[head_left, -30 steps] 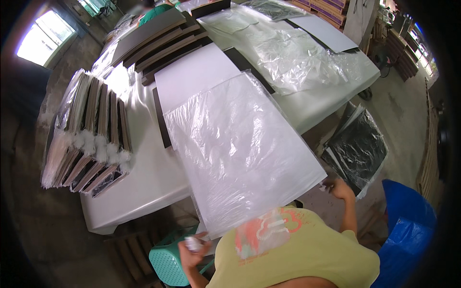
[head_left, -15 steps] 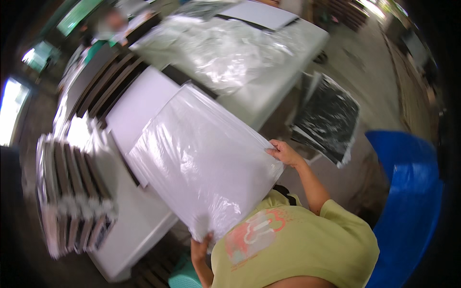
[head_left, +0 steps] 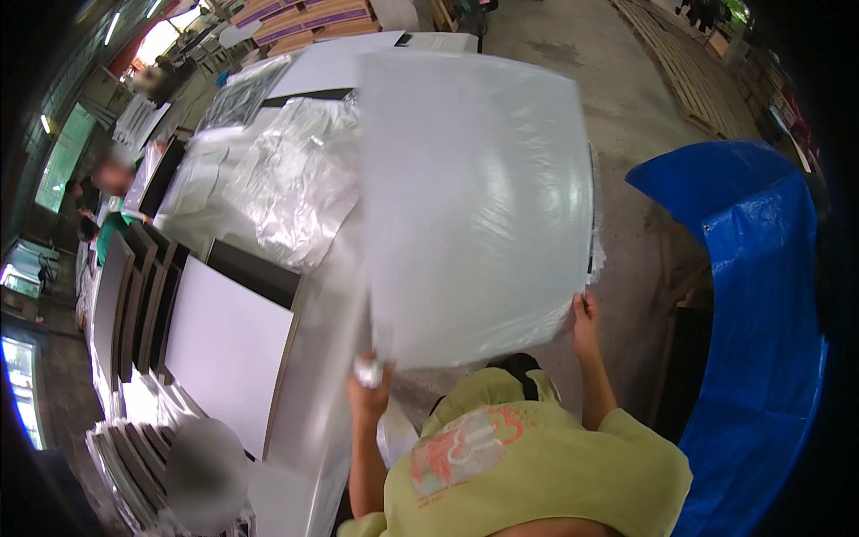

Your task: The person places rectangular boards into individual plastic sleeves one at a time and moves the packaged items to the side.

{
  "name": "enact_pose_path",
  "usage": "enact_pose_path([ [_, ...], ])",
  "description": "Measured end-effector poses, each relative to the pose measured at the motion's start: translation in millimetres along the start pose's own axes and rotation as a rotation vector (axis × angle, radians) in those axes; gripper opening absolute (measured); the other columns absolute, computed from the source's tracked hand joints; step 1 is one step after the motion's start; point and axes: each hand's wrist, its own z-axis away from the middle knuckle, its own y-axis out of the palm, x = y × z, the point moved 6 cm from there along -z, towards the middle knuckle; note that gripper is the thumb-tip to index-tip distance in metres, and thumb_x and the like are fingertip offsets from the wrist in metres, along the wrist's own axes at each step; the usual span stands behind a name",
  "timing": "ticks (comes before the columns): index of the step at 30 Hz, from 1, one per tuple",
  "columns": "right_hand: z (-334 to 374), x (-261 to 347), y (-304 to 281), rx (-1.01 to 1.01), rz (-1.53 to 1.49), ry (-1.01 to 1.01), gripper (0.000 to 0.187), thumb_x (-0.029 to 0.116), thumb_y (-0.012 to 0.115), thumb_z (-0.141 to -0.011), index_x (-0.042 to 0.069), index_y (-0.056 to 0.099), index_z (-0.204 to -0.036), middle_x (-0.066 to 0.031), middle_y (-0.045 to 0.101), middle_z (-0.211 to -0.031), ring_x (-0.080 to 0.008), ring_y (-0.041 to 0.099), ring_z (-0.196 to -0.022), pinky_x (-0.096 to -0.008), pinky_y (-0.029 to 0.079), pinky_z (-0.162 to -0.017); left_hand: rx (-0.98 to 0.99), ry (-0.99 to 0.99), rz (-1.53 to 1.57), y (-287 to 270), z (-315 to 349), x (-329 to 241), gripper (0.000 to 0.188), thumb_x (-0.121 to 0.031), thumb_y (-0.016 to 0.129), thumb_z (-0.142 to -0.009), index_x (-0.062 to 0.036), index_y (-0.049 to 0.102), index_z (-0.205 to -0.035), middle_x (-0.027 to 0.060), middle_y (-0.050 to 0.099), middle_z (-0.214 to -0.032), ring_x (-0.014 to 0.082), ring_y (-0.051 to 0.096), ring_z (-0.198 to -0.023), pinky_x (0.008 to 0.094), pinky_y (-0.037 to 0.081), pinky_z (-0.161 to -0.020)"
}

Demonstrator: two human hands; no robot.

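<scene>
A large white flat panel [head_left: 474, 206] in clear plastic film is held out in front of me, over the right side of the table. My left hand [head_left: 369, 380] is closed on its near left corner, with a bit of bunched film showing at the fingers. My right hand [head_left: 586, 318] grips the near right edge, the thumb uppermost. To the left of the panel, crumpled clear plastic film [head_left: 304, 170] lies on the table. Left of my left hand rests a bare white board [head_left: 228, 345] with a dark edge.
Dark-edged panels [head_left: 134, 304] stand in a row at the left, with plastic-wrapped ones [head_left: 134, 465] nearer. A blue tarp [head_left: 761, 295] covers something at my right. Far off are a wooden pallet [head_left: 667, 63] and stacked cartons [head_left: 309, 22]. People [head_left: 112, 215] are beyond the table at left.
The wrapped panel has swung right, away from the bare white board, both hands still holding it. It now covers most of the dark wrapped stack on the right. My view has turned too.
</scene>
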Motion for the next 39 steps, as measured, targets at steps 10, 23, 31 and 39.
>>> enact_pose_path([
  [10,-178,-113,-95,-0.512,0.599,0.144,0.036,0.022,0.053,-0.084,0.0,0.05,-0.112,-0.0137,0.058,-0.1,-0.0257,0.055,-0.089,-0.0342,0.043,-0.074,0.026,0.176,0.289,199,-209,-68,0.023,-0.013,0.052,-0.083,-0.0037,0.056,-0.103,0.0111,0.059,-0.086,0.0234,0.056,-0.079,0.0319,0.042,-0.073],
  [23,-210,-48,-1,-0.388,1.508,0.118,0.038,0.024,0.05,-0.085,0.01,0.044,-0.12,-0.0116,0.046,-0.117,-0.0272,0.054,-0.095,-0.0372,0.044,-0.08,0.289,-0.118,0.715,82,-153,-57,0.075,-0.061,0.028,-0.083,-0.0105,0.013,-0.136,0.0153,0.033,-0.132,0.0308,0.035,-0.12,0.0431,0.031,-0.096],
  [31,63,137,342,1.302,0.09,-0.512,0.04,0.013,0.067,-0.071,0.006,0.053,-0.108,-0.0069,0.053,-0.103,-0.0179,0.053,-0.088,-0.0282,0.043,-0.072,-0.071,0.041,1.219,-13,-80,-50,0.081,-0.067,0.036,-0.074,-0.0328,-0.004,-0.136,0.0086,0.011,-0.142,0.0319,0.019,-0.128,0.0504,0.029,-0.096],
  [39,204,111,389,1.561,-0.071,0.279,0.019,0.016,0.059,-0.081,0.0,0.057,-0.09,-0.0019,0.059,-0.077,-0.0073,0.051,-0.069,-0.0209,0.039,-0.064,-0.503,-0.038,1.141,-86,46,14,0.041,-0.021,0.066,-0.076,-0.0029,0.05,-0.109,0.0014,0.056,-0.097,0.0118,0.052,-0.09,0.0218,0.044,-0.069],
])
